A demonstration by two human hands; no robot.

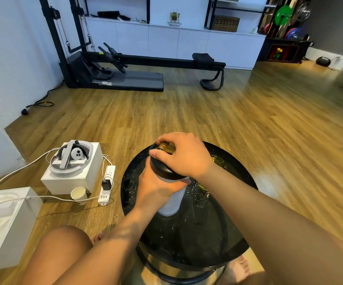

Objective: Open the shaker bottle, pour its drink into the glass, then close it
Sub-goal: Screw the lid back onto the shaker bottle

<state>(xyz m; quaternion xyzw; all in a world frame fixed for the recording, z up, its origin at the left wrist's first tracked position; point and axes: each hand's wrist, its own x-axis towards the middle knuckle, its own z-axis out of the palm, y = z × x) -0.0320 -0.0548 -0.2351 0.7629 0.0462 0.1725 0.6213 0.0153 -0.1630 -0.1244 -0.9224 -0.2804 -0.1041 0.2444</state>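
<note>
Your left grip [156,182] wraps the shaker [171,199], upright at the centre of the tabletop [197,233]. Your right grip [184,155] clamps its black lid [162,168]. The glass [219,161] sits at 2 o'clock, mostly hidden.

Bright, even light; edges warped, perhaps blurred.

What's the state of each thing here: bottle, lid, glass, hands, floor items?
shaker bottle: upright on the black round table, held
lid: on the bottle; gold cap under the fingers
glass: on the table behind the right wrist, mostly hidden; contents unclear
left hand: wrapped around the bottle body
right hand: gripping the lid from above
paper cup: upright on the floor, looks empty
power strip: black adapter plugged in
</note>
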